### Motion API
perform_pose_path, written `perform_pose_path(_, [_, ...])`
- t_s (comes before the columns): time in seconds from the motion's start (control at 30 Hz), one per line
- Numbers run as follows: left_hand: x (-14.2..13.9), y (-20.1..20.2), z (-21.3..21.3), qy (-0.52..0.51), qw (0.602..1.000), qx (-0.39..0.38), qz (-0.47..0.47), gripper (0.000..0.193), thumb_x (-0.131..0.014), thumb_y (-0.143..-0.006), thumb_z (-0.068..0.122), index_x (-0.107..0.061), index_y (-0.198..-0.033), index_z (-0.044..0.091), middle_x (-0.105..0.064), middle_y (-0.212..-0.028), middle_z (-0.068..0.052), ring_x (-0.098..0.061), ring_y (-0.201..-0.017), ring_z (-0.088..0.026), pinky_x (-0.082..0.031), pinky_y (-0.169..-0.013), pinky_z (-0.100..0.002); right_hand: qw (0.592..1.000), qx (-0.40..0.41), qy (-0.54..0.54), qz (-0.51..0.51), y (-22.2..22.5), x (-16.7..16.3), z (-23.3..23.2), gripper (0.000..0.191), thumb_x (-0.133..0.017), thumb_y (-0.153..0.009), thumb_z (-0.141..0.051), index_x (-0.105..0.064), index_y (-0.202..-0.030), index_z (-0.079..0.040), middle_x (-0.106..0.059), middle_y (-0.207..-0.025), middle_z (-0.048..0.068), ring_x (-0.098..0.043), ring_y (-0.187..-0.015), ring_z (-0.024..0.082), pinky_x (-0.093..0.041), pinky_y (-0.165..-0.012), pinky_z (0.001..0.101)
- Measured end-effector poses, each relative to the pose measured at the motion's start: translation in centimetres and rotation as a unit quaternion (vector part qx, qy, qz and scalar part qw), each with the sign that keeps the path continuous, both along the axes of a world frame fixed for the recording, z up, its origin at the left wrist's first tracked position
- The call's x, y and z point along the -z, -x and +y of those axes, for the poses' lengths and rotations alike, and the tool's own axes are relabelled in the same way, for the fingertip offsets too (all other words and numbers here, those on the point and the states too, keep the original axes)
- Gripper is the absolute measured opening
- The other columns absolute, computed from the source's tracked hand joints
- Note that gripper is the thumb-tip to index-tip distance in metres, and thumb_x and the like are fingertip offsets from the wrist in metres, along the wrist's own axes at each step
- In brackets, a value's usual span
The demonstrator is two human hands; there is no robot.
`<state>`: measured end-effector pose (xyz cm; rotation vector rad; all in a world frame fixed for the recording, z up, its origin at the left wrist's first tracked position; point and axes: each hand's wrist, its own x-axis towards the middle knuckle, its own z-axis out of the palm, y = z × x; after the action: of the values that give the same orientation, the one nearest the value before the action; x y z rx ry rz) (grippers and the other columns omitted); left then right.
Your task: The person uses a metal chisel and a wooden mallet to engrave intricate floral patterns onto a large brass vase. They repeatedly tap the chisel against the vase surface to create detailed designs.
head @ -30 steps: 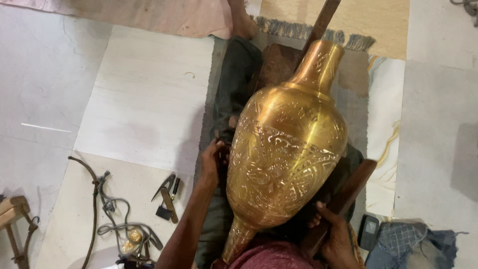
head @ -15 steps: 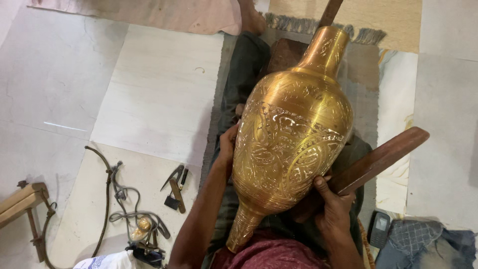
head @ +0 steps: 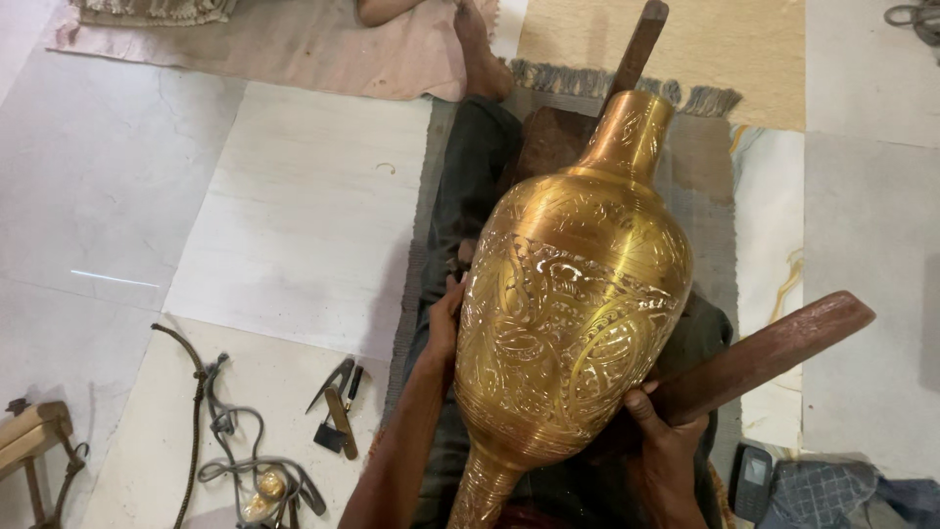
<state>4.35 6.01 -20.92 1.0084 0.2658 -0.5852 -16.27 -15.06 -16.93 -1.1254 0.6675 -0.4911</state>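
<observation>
A large engraved brass vase [head: 568, 304] lies across my lap, its neck pointing away from me and its foot toward my body. My left hand [head: 446, 318] presses flat against the vase's left side. My right hand [head: 666, 431] grips the near end of a dark wooden stick [head: 774, 348] that juts out to the right from under the vase. Another wooden bar [head: 636, 44] shows beyond the vase's neck. My legs in dark trousers stretch out under the vase.
On the pale tiled floor at the left lie small metal hand tools [head: 338, 407], a grey cord [head: 225, 441] and a wooden frame [head: 34, 441]. A phone [head: 752, 480] and folded cloth [head: 832, 490] sit at the lower right. Mats lie ahead, with another person's foot [head: 480, 49] on one.
The vase has shifted slightly to the right and sits nearer to upright in view. The wooden stick in my right hand has swung out to the right.
</observation>
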Motion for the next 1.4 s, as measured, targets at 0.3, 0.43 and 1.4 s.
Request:
perform_pose_path(0.3, [-4.4, 3.4, 2.1, -0.125, 0.989, -0.021, 0.073, 0.077, -0.036, -0.098, 0.053, -0.019, -0.160, 0.011, -0.036, -0.160, -0.020, -0.042, -0.142, -0.032, -0.038, -0.117, -0.046, 0.991, -0.014, -0.132, 0.029, 1.0, 1.4, 0.3, 0.058, -0.083, -0.076, -0.024, -0.055, -0.126, -0.013, -0.066, -0.111, 0.008, -0.069, -0.096, 0.023, -0.060, -0.083, 0.0425])
perform_pose_path(0.43, [-6.1, 3.9, 1.9, -0.163, 0.983, -0.049, -0.071, 0.082, -0.047, -0.106, 0.047, -0.002, -0.162, 0.006, -0.011, -0.170, -0.017, -0.019, -0.154, -0.026, -0.024, -0.122, -0.042, 0.968, -0.078, -0.240, -0.002, 0.0, 4.2, -0.6, 0.074, -0.086, -0.075, -0.029, -0.052, -0.137, -0.007, -0.067, -0.118, 0.010, -0.069, -0.103, 0.029, -0.060, -0.087, 0.0499])
perform_pose_path(1.4, [-14.0, 9.1, 7.0, -0.227, 0.959, -0.015, -0.169, 0.013, -0.057, -0.092, 0.005, -0.059, -0.103, 0.011, -0.064, -0.093, 0.003, -0.063, -0.091, -0.012, -0.057, -0.085, -0.029, 0.914, -0.103, 0.354, 0.167, 6.6, 1.2, -3.6, 0.035, -0.082, -0.080, -0.006, -0.070, -0.113, -0.001, -0.073, -0.102, 0.007, -0.064, -0.100, 0.016, -0.048, -0.094, 0.0326])
